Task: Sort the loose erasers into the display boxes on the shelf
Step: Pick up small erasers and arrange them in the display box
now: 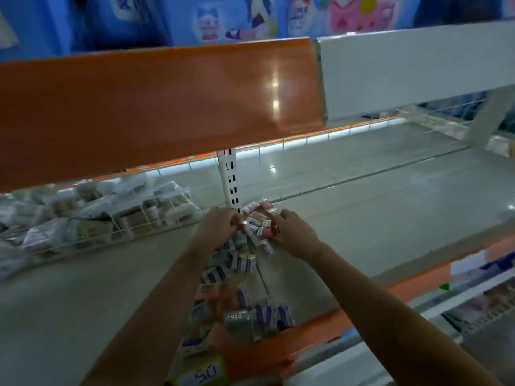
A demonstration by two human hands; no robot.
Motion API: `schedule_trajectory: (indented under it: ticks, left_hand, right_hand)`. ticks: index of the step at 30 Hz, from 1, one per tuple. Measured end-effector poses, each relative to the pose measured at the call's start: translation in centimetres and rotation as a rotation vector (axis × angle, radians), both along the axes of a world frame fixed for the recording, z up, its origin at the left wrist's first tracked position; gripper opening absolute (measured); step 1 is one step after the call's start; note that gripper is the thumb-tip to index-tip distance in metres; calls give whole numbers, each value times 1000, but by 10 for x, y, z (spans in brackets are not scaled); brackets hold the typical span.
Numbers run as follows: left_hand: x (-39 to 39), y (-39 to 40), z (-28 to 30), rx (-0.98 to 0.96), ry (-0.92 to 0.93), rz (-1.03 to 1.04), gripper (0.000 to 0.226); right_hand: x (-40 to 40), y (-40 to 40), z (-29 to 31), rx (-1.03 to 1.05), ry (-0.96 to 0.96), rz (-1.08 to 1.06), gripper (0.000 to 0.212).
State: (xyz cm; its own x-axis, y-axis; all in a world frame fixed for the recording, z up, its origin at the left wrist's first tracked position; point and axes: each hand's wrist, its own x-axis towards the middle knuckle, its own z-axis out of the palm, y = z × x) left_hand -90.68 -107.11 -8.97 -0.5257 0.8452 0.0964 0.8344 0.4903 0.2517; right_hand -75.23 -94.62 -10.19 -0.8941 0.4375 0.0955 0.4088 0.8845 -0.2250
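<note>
Both my hands work at the far end of the strip of small wrapped rectangular erasers (245, 263) lying on the pale shelf board (362, 218): left hand (218, 222) fingers curl onto a red-ended piece, right hand (291, 232) fingertips pinch a red-and-white one. No display box can be made out. I judge them light, stiff, slick in wrap; best pinched across the short sides.

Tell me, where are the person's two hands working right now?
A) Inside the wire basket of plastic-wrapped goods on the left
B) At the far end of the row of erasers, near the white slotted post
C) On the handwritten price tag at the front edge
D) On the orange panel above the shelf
B: the left hand and right hand meet over the small erasers just below the white slotted post.
</note>
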Motion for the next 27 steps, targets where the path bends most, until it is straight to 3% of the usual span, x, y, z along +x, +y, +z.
schedule_trajectory:
  ticks: [6, 9, 12, 15, 18, 27]
  left_hand:
    - [8, -12, -4, 223, -78, 68, 15]
    - [19, -17, -2, 243, -66, 79, 12]
    - [33, -22, 1, 265, -67, 94, 14]
    - [47, -26, 6, 296, -56, 124, 14]
    - [57, -34, 4, 320, -78, 194, 13]
    - [78, -41, -21, 264, -3, 278, 20]
  right_hand:
    - [12, 8, -7, 116, 25, 157, 40]
    - [16, 12, -10, 102, -4, 225, 48]
    - [19, 19, -11, 108, -30, 232, 41]
    - [24, 22, -12, 13, 40, 291, 59]
    - [30, 26, -10, -50, 145, 294, 37]
    - [34, 20, -13, -402, 251, 263, 19]
